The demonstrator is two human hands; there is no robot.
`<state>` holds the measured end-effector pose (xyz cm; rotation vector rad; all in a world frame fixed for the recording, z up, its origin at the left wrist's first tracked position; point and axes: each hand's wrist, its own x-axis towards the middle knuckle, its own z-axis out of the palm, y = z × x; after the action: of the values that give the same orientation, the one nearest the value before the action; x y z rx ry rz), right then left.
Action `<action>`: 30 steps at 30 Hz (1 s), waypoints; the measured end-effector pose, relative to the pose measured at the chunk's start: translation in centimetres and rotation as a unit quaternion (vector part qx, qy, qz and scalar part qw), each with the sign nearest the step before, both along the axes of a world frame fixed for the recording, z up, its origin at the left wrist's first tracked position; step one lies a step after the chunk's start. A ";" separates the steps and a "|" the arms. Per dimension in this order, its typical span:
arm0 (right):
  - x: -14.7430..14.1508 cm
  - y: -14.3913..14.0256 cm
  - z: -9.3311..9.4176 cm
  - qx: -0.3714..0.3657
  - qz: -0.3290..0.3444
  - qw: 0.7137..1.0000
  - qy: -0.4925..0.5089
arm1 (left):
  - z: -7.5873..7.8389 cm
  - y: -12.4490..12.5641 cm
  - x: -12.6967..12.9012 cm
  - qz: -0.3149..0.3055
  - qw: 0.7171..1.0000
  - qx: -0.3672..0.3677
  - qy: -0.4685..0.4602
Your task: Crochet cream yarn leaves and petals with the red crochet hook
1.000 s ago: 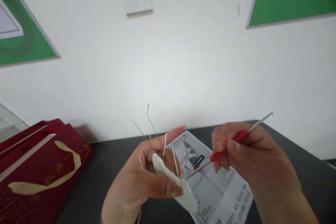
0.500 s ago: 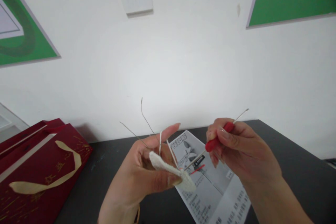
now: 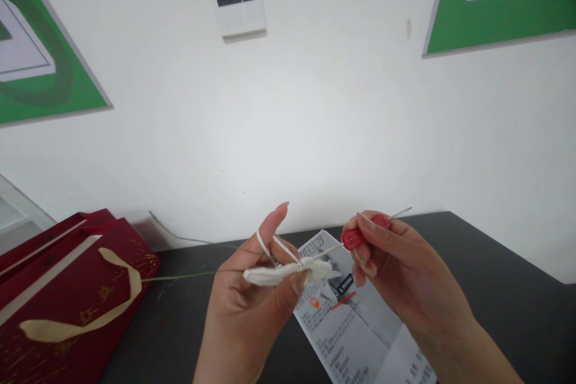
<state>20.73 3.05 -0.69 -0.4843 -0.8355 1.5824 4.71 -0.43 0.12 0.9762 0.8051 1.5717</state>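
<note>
White crocheted piece (image 3: 288,272) held edge-on above the counter (image 3: 486,264), pinched between thumb and fingers of the left hand (image 3: 252,294); it hangs over a printed instruction sheet (image 3: 351,324) lying flat below. White yarn (image 3: 270,245) runs from the piece up and around the raised left forefinger. Right hand (image 3: 396,270) closed on the red-handled crochet hook (image 3: 355,238), metal tip at the near edge of the piece, apparently in a stitch, though too small to be sure. Judgement: the stitch goes best with the forefinger kept high for even tension, the pinch close to the working edge, and the hook turned from the wrist. Red gift bag (image 3: 67,294) lies well to the left.
</note>
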 end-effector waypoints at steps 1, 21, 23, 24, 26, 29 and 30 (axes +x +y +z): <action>0.0 0.0 0.0 0.001 -0.010 1.000 -0.001 | 0.0 0.0 0.0 -0.001 1.000 -0.005 -0.002; 2.6 0.0 -0.3 0.248 -0.050 0.962 -0.103 | 0.2 -0.3 0.4 0.027 0.999 0.023 0.003; 2.8 -0.2 -0.2 0.261 -0.062 0.956 -0.119 | 0.2 -0.3 0.5 0.026 0.999 0.029 0.006; 2.9 -0.3 -0.1 0.267 -0.073 0.952 -0.127 | 0.1 -0.2 0.6 0.029 0.999 0.035 0.007; 2.9 -0.9 0.0 0.279 -0.110 0.942 -0.149 | -0.1 -0.2 0.7 0.046 0.998 0.045 0.007; 2.4 -2.4 0.2 0.301 -0.178 0.914 -0.204 | -0.4 -0.2 1.0 0.100 0.993 0.064 0.019; 2.3 -2.9 0.2 0.310 -0.190 0.904 -0.226 | -0.5 -0.2 1.2 0.127 0.989 0.074 0.027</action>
<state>22.98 0.14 -0.46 -0.5102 -1.4352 0.7795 5.93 -0.67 -0.35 1.0582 0.8876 1.8516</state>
